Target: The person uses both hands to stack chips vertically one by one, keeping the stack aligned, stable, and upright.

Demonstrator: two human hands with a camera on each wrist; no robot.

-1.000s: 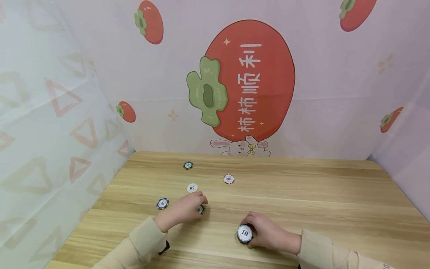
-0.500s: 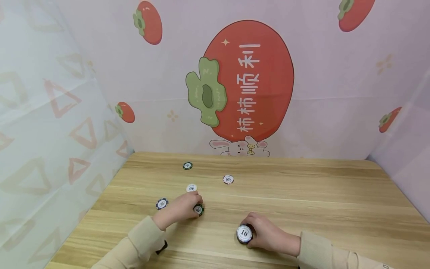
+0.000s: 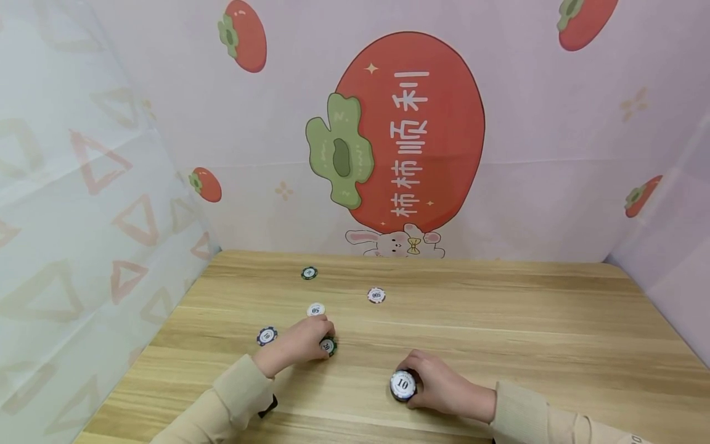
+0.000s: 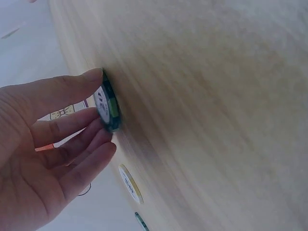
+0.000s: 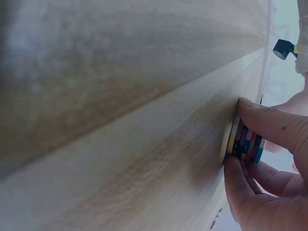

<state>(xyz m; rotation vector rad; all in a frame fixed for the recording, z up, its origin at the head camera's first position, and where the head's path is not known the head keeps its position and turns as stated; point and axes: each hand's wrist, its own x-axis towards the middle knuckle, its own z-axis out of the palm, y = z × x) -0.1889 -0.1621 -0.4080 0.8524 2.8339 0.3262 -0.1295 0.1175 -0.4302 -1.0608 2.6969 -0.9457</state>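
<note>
My left hand (image 3: 302, 341) pinches a green-edged poker chip (image 3: 330, 347) by its rim, left of the table's middle. In the left wrist view the thumb is at one side of this green chip (image 4: 109, 107) and the fingertips at the other; the chip lies at or just over the wood. Further right, my right hand (image 3: 444, 386) grips a short stack of poker chips (image 3: 402, 386), topped by a white-faced chip marked 10. Seen from the right wrist, the stack (image 5: 248, 144) stands on the table between thumb and fingers, its edges in several colours.
Single chips lie flat on the wooden table (image 3: 527, 320): a blue one (image 3: 267, 336) left of my left hand, a pale one marked 50 (image 3: 316, 309) just beyond it, a green one (image 3: 309, 273) near the back, and one marked 500 (image 3: 376, 296). A printed cloth (image 3: 532, 185) hangs behind.
Over the last second my left hand has shifted slightly left, and more of the green chip shows beside its fingers. The right hand and the stack have stayed in place.
</note>
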